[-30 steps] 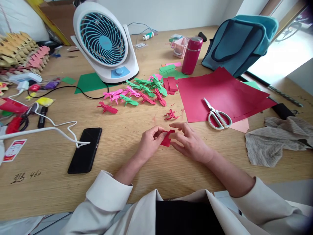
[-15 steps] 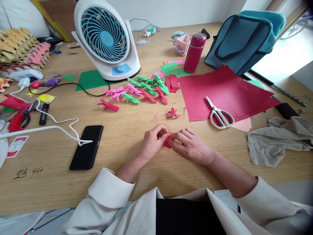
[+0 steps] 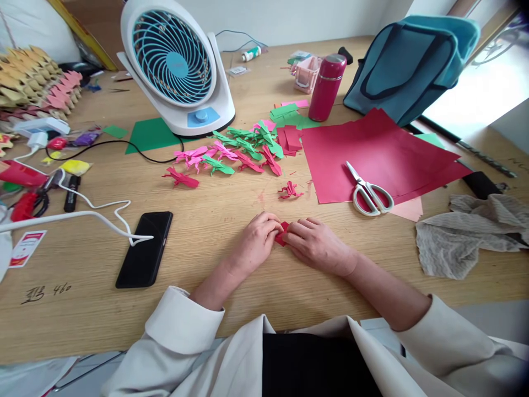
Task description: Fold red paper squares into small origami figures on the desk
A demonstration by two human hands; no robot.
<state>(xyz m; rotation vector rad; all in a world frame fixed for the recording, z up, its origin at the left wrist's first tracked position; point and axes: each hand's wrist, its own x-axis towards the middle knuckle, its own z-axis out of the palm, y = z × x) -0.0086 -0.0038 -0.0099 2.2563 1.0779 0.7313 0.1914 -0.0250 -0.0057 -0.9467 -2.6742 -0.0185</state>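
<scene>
Between my hands, low over the wooden table (image 3: 231, 220), is a small piece of red paper (image 3: 283, 234). My left hand (image 3: 257, 238) grips its left side with the fingers closed. On the other side my right hand (image 3: 316, 243) presses its fingertips onto the paper, also closed. The fingers hide most of the paper, so its folds cannot be made out. Just beyond the hands lies a small folded red paper figure (image 3: 291, 190). Farther back is a cluster of pink, green and red folded figures (image 3: 239, 150).
White scissors (image 3: 369, 193) rest on large red sheets (image 3: 372, 149) at the right, near a grey cloth (image 3: 458, 237). A phone (image 3: 144, 249) with a white cable lies left. Behind stand a fan (image 3: 177, 66), a red flask (image 3: 328, 88) and a blue bag (image 3: 413, 66).
My fingers have shifted on the red paper. The left fingertips now point down at its left edge, and more of the paper's top shows between the hands.
</scene>
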